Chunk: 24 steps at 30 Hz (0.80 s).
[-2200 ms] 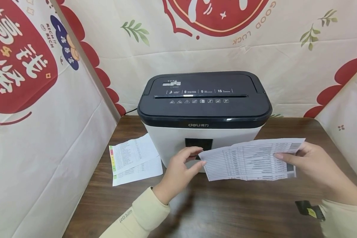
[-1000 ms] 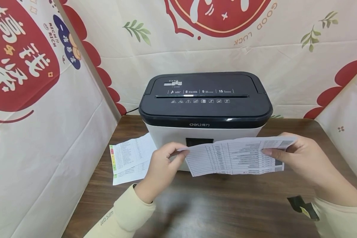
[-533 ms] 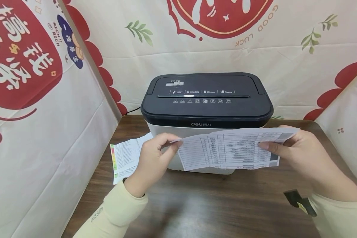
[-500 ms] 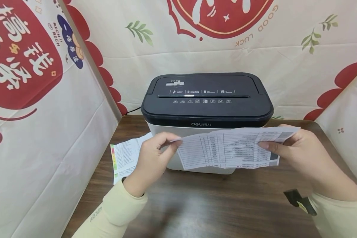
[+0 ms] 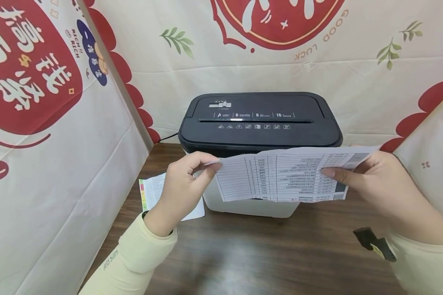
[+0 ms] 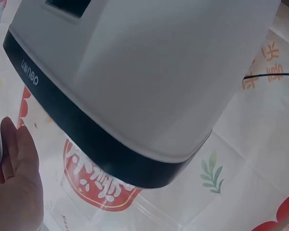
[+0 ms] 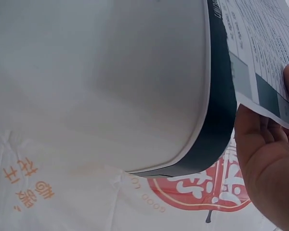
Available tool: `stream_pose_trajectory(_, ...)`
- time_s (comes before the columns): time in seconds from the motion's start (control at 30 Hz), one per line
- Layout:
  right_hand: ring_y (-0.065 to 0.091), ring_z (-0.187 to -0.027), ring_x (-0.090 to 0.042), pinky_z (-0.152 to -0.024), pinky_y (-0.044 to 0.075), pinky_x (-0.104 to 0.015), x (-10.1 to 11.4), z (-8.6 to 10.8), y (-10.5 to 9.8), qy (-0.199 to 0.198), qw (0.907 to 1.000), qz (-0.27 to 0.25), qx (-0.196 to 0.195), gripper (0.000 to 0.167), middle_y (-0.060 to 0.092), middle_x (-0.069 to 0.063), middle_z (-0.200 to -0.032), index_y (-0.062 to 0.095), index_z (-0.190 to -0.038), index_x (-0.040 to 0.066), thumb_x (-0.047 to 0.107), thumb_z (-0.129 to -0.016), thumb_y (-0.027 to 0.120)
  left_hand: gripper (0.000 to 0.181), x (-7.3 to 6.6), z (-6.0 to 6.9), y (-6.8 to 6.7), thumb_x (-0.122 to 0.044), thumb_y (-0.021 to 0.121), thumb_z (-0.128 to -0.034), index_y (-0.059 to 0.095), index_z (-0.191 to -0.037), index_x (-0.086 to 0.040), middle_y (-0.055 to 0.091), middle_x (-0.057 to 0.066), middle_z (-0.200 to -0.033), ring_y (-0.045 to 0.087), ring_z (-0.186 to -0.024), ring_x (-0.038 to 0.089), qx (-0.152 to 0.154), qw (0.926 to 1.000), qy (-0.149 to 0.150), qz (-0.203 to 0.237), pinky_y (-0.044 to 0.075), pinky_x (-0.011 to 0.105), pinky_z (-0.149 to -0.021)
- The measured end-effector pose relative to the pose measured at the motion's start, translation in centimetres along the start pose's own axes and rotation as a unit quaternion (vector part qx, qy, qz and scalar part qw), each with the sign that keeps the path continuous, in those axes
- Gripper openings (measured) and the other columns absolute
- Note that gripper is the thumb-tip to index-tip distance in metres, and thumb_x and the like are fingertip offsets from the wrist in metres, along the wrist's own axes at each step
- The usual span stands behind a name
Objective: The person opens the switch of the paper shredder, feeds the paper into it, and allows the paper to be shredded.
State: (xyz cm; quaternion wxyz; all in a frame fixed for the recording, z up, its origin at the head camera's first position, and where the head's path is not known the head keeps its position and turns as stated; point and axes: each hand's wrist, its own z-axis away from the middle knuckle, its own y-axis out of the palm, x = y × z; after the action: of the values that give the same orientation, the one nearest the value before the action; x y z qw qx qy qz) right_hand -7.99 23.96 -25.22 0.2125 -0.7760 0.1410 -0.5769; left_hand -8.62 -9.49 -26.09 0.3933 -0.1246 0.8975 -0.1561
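A torn strip of printed paper (image 5: pixel 280 176) is stretched level between both hands, in front of the paper shredder (image 5: pixel 260 137). My left hand (image 5: pixel 184 186) pinches its left end between thumb and fingers. At the other end my right hand (image 5: pixel 376 184) grips the strip, thumb on the printed face and fingers behind. The shredder's black top has a long feed slot; its pale bin is partly covered by the paper. In the left wrist view the left hand (image 6: pixel 17 178) shows at the lower left edge. The right wrist view has the right hand (image 7: pixel 269 154) holding the paper's grey-blocked end.
More printed paper (image 5: pixel 153 190) with a coloured edge lies on the brown wooden table (image 5: pixel 258 254), left of the shredder and partly behind the left forearm. A black cable (image 5: pixel 168 137) runs from the shredder's left side. Printed cloth (image 5: pixel 162 82) hangs behind and at both sides.
The left hand, first at the strip's edge, now pinches its end. Both hands have raised the strip toward the shredder's top, the left hand moving leftward and covering more of the papers on the table.
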Motion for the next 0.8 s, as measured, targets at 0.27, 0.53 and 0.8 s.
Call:
stream_pose_trajectory(0.27, 0.07, -0.078, -0.004, -0.061, 0.049, -0.017, 1.0, -0.4, -0.8, 0.003, 0.9993, 0.035, -0.013, 0.036, 0.072, 0.017, -0.097, 0.069, -0.12, 0.017, 0.007, -0.085, 0.073, 0.009, -0.6, -1.2, -0.8, 0.003, 0.072, -0.0818, 0.071, -0.091, 0.001, 0.071, 0.009, -0.086, 0.067, -0.08, 0.016, 0.001, 0.9997, 0.021, -0.015, 0.054, 0.026, -0.077)
stream_pose_trajectory(0.53, 0.07, -0.079, -0.004, -0.063, 0.05, -0.016, 2.5, -1.2, -1.3, -0.026, 0.9976, 0.047, -0.045, 0.037, 0.073, 0.012, -0.099, 0.068, -0.12, 0.01, 0.005, -0.084, 0.074, 0.008, -1.5, -2.6, -1.8, 0.001, 0.074, -0.0807, 0.071, -0.088, 0.001, 0.069, 0.008, -0.08, 0.057, -0.067, 0.011, -0.008, 0.9982, 0.048, -0.035, 0.041, 0.02, -0.056)
stream_pose_trajectory(0.8, 0.068, -0.084, -0.003, -0.067, 0.049, -0.013, 3.0, -2.2, -2.0, -0.04, 0.9968, 0.036, -0.059, 0.04, 0.073, 0.01, -0.101, 0.068, -0.121, 0.008, 0.003, -0.082, 0.075, 0.007, -2.5, -4.0, -2.7, 0.005, 0.072, -0.0811, 0.069, -0.088, 0.005, 0.068, 0.011, -0.079, 0.058, -0.065, 0.01, -0.006, 0.9978, 0.064, -0.019, 0.047, 0.019, -0.059)
